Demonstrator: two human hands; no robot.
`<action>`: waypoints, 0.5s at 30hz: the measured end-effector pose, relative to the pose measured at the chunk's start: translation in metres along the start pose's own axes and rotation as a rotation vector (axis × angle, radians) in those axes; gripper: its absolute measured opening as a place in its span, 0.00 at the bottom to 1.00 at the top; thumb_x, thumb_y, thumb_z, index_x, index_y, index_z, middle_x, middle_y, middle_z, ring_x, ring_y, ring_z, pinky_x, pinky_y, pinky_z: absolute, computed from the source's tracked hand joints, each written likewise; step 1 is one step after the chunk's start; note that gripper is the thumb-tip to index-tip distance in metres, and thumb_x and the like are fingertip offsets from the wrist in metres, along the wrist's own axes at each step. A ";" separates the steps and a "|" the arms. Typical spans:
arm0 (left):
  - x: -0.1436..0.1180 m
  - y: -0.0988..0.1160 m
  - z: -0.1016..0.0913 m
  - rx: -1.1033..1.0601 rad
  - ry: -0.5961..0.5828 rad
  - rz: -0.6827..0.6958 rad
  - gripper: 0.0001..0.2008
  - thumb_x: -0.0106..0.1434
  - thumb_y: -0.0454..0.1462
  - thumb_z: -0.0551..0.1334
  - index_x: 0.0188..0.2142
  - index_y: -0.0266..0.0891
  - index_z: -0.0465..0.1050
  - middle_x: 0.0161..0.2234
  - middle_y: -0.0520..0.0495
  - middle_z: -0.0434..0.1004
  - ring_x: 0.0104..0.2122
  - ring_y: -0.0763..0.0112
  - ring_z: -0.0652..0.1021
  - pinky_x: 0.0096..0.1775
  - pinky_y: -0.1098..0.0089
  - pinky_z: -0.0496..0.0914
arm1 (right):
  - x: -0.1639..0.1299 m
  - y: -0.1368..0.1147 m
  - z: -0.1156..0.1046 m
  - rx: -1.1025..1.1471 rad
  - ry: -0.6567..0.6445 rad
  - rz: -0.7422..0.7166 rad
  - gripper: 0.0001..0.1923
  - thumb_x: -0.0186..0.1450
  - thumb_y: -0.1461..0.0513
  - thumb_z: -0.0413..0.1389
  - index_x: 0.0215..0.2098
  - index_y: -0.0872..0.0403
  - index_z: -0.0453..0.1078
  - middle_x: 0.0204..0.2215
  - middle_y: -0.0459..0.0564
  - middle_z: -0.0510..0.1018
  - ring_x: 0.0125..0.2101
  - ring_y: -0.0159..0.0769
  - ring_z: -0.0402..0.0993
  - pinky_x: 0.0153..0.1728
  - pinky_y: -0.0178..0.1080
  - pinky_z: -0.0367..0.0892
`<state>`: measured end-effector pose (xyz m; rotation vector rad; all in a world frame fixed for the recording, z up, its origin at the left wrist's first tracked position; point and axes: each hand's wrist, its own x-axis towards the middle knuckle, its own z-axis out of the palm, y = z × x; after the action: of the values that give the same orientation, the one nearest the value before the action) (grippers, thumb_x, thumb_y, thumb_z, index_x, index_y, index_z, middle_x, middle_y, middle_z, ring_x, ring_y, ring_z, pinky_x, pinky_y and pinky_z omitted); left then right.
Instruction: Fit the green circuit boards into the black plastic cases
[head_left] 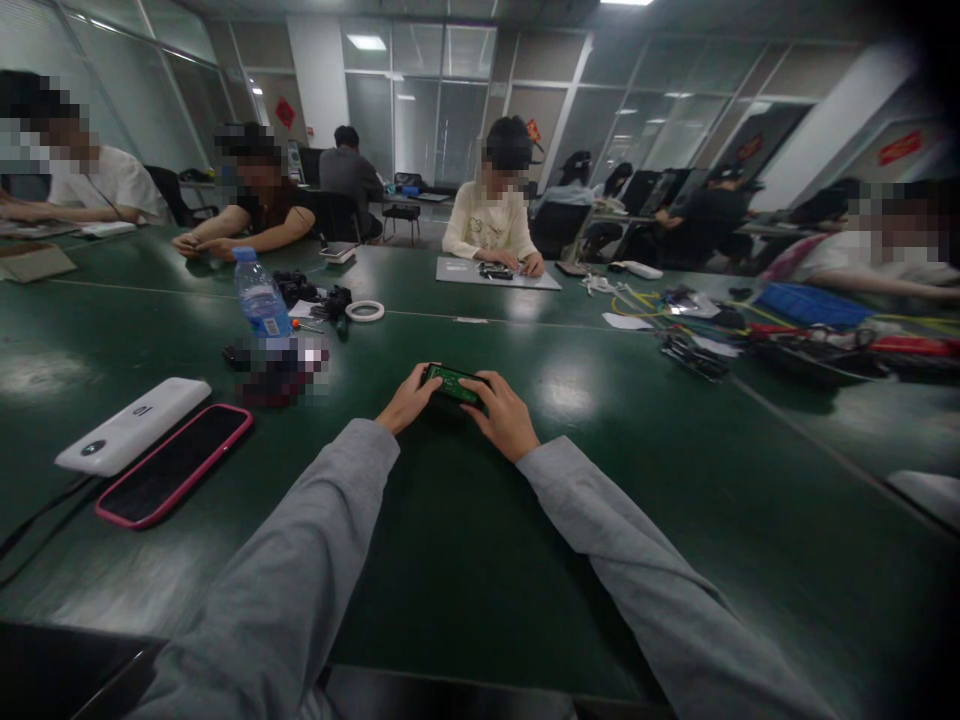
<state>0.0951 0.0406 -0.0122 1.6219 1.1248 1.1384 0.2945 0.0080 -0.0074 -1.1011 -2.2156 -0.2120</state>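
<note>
My left hand [410,397] and my right hand [501,410] hold a smartphone [454,384] sideways between them, just above the green table. Its dark-edged screen glows green with small light marks too fine to read. Both thumbs lie over the screen's ends, and the other fingers wrap behind the phone, mostly hidden. Left of my hands, a second phone in a pink case [176,466] lies on the table with a dark screen. Beside it is a white power bank [135,425] with a black cable at its near end.
A water bottle [261,295] with a blue cap stands left of centre, near a roll of tape [365,311] and dark gear. Cables and a blue tray [814,305] crowd the right side. Across the table a person works over a grey board [536,278]; others sit around.
</note>
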 end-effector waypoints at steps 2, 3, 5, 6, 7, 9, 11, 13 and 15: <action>0.000 -0.001 0.000 -0.019 -0.011 0.002 0.19 0.61 0.43 0.55 0.51 0.40 0.64 0.47 0.46 0.71 0.46 0.66 0.71 0.50 0.66 0.62 | 0.000 0.000 0.000 0.003 0.003 0.001 0.20 0.64 0.61 0.53 0.54 0.47 0.58 0.49 0.53 0.63 0.49 0.42 0.64 0.47 0.45 0.67; 0.000 -0.001 0.000 -0.023 -0.014 0.005 0.19 0.61 0.43 0.55 0.51 0.40 0.64 0.47 0.46 0.71 0.46 0.66 0.71 0.50 0.66 0.62 | 0.000 0.000 0.000 0.003 0.003 0.000 0.20 0.64 0.61 0.53 0.54 0.48 0.58 0.49 0.53 0.63 0.49 0.42 0.64 0.47 0.45 0.67; 0.001 -0.001 0.000 -0.020 -0.015 0.013 0.19 0.61 0.42 0.55 0.51 0.40 0.64 0.47 0.46 0.71 0.46 0.66 0.70 0.50 0.66 0.62 | 0.000 0.000 0.000 -0.001 0.001 -0.001 0.20 0.64 0.61 0.52 0.54 0.48 0.59 0.50 0.53 0.63 0.49 0.42 0.64 0.48 0.45 0.67; 0.001 -0.001 0.000 -0.017 -0.012 0.017 0.18 0.61 0.41 0.55 0.51 0.40 0.65 0.47 0.46 0.70 0.47 0.66 0.70 0.50 0.66 0.62 | 0.000 0.000 0.000 -0.004 -0.002 -0.001 0.20 0.64 0.61 0.52 0.54 0.48 0.59 0.50 0.53 0.63 0.49 0.42 0.64 0.48 0.45 0.67; 0.001 -0.002 0.000 -0.016 -0.011 0.021 0.18 0.61 0.41 0.55 0.51 0.40 0.65 0.47 0.46 0.71 0.47 0.66 0.70 0.50 0.65 0.62 | 0.000 0.000 0.000 -0.006 -0.005 -0.001 0.20 0.64 0.62 0.52 0.54 0.48 0.59 0.50 0.53 0.63 0.49 0.42 0.64 0.48 0.45 0.67; 0.001 -0.002 0.000 -0.023 -0.012 0.024 0.18 0.61 0.41 0.55 0.51 0.41 0.65 0.46 0.46 0.71 0.46 0.66 0.70 0.50 0.65 0.62 | 0.000 0.000 0.000 -0.008 -0.010 -0.002 0.20 0.64 0.62 0.52 0.54 0.48 0.59 0.50 0.53 0.63 0.49 0.42 0.64 0.47 0.45 0.67; 0.002 -0.002 0.000 -0.037 -0.013 0.024 0.18 0.61 0.40 0.55 0.50 0.40 0.65 0.46 0.46 0.71 0.46 0.66 0.71 0.50 0.65 0.62 | 0.000 -0.001 -0.001 -0.007 -0.012 -0.001 0.20 0.64 0.62 0.52 0.54 0.48 0.59 0.49 0.53 0.63 0.49 0.42 0.64 0.47 0.44 0.67; 0.002 -0.003 0.000 -0.053 -0.014 0.027 0.17 0.61 0.40 0.55 0.49 0.40 0.66 0.45 0.46 0.71 0.45 0.66 0.71 0.49 0.66 0.63 | 0.000 -0.001 -0.001 -0.006 -0.012 0.000 0.20 0.64 0.62 0.52 0.54 0.48 0.59 0.50 0.53 0.63 0.49 0.42 0.64 0.47 0.44 0.67; 0.004 -0.004 0.001 -0.069 -0.012 0.035 0.17 0.60 0.39 0.56 0.48 0.39 0.66 0.44 0.46 0.71 0.45 0.66 0.71 0.49 0.66 0.63 | 0.000 -0.001 -0.001 -0.003 -0.011 0.003 0.20 0.64 0.62 0.52 0.54 0.48 0.59 0.50 0.53 0.63 0.49 0.42 0.64 0.47 0.45 0.67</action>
<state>0.0957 0.0451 -0.0159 1.5992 1.0417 1.1760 0.2945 0.0066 -0.0065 -1.1098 -2.2241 -0.2085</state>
